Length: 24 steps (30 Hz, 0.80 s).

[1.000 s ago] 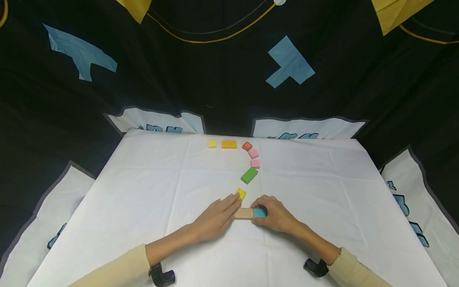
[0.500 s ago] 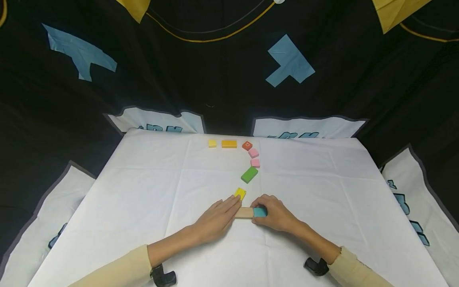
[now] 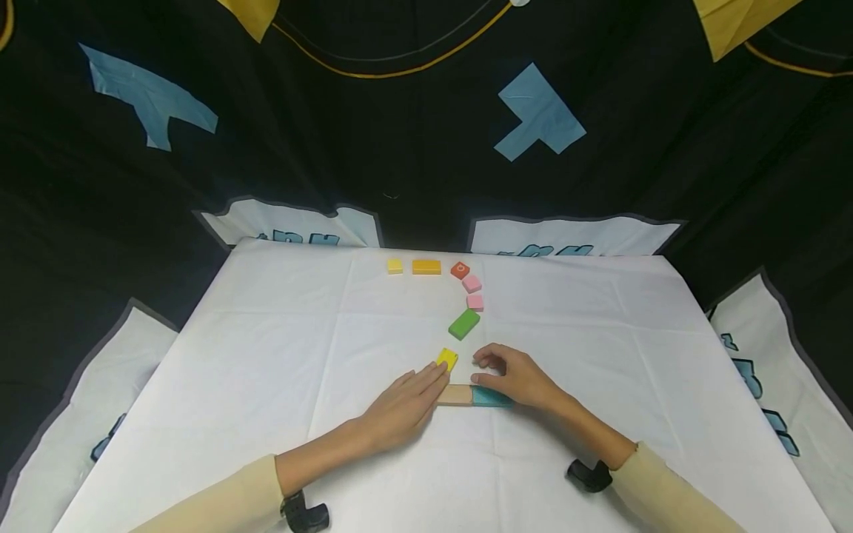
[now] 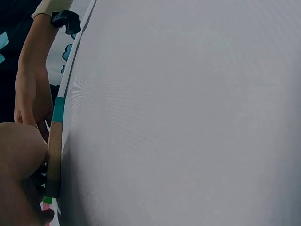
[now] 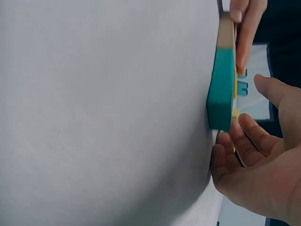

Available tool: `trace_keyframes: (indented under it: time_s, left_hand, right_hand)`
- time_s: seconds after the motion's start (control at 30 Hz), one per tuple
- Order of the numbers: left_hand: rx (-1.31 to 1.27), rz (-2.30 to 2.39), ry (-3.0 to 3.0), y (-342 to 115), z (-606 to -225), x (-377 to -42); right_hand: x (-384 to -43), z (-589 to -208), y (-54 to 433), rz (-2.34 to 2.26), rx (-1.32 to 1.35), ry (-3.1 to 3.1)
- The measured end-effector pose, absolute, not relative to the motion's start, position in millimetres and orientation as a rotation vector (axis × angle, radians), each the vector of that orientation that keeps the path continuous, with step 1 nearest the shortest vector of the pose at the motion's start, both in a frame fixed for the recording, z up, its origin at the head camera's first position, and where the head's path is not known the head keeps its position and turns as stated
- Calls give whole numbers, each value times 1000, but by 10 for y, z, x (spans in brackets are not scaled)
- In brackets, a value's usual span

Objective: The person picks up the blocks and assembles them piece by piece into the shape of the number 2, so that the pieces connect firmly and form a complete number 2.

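My left hand (image 3: 405,411) lies with straight fingers over the left part of a row of blocks, its fingertips against a small yellow block (image 3: 447,358). Out from under it runs a bare wood block (image 3: 456,395), joined end to end by a teal block (image 3: 489,397). In the left wrist view a dark green end piece (image 4: 53,187) shows at the near end of the wood; the head view hides it. My right hand (image 3: 523,377) hovers over the teal block, thumb and fingers apart with nothing between them. In the right wrist view the teal block (image 5: 221,89) stands clear of the thumb.
A curving line of blocks leads away: green (image 3: 463,324), two pink (image 3: 474,303), orange-red (image 3: 460,270), a long orange-yellow one (image 3: 426,267) and a pale yellow one (image 3: 395,266). They lie on a white-covered table (image 3: 600,318) in front of a black curtain (image 3: 426,148).
My right hand has let go of the teal block and moved slightly up and away, its fingers loosened. More of the teal block shows. The left hand stays in place.
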<state>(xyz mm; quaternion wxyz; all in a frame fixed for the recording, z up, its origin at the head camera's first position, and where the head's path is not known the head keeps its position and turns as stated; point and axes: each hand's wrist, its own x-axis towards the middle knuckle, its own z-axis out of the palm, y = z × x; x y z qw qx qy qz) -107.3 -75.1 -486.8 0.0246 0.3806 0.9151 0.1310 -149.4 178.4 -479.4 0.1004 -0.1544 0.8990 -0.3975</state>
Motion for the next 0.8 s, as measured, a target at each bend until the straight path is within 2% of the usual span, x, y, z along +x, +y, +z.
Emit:
trace_keyframes:
  time_s: [0.8]
  left_hand:
    - [1178,429,2833,-761,-4860,-1061]
  right_hand:
    - [-2102,-4780,1672,-1015,-312,2797]
